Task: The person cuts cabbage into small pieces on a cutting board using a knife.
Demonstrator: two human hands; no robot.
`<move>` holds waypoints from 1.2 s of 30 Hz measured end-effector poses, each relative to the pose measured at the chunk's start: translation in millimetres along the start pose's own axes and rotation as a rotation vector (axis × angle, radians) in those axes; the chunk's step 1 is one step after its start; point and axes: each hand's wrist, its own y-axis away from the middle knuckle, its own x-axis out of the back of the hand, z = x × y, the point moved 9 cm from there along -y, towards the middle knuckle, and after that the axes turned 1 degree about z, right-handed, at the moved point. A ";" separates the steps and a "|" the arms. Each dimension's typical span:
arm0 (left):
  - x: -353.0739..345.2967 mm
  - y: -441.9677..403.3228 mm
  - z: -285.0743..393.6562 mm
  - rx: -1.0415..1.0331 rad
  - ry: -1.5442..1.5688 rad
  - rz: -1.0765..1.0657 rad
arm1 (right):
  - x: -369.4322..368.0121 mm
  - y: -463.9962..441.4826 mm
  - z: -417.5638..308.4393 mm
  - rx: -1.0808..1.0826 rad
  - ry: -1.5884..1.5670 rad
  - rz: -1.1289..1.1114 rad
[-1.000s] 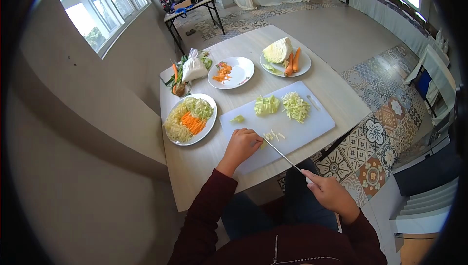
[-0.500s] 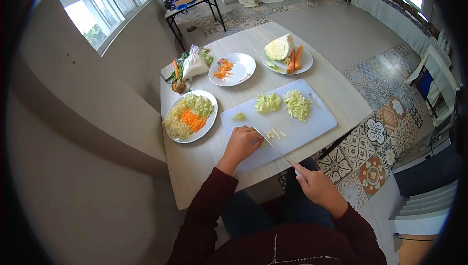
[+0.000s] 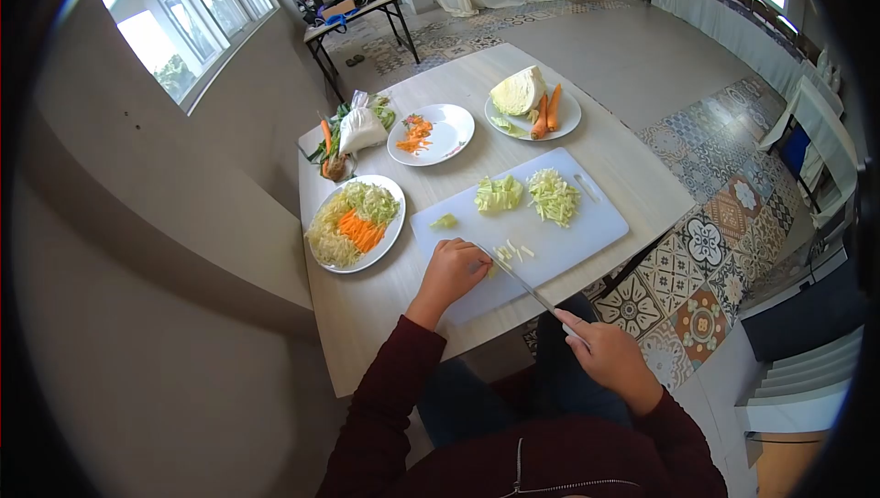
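Note:
My right hand (image 3: 612,356) is wrapped round the handle of a knife (image 3: 527,285), whose blade slants up and left over the white cutting board (image 3: 587,241). Beside the blade's tip, my left hand (image 3: 454,271) has its fingers curled down on the board; what they press on is mostly hidden. Small pale strips (image 3: 513,251) lie right of the blade. Farther back on the board are a little green piece (image 3: 445,221), a stack of cut cabbage leaves (image 3: 499,194) and a heap of shredded cabbage (image 3: 553,197).
A plate of shredded vegetables (image 3: 392,232) stands at the left. Behind are a plate with carrot peelings (image 3: 449,136), a white bag (image 3: 362,130) among greens, and a plate with half a cabbage (image 3: 518,92) and carrots (image 3: 554,108). A wall borders the table's left.
My right hand and the knife handle moved up and left, then slightly back right and down. My left hand stays at the same spot on the board. The view has shifted slightly.

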 end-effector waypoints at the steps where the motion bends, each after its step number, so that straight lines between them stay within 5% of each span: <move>1: -0.8 0.0 -0.3 -0.001 -0.004 -0.004 | -0.3 -0.8 -0.3 0.008 -0.030 0.004; 36: -1.2 1.1 1.5 0.023 -0.054 0.005 | -3.8 -0.3 -7.6 0.081 -0.310 0.004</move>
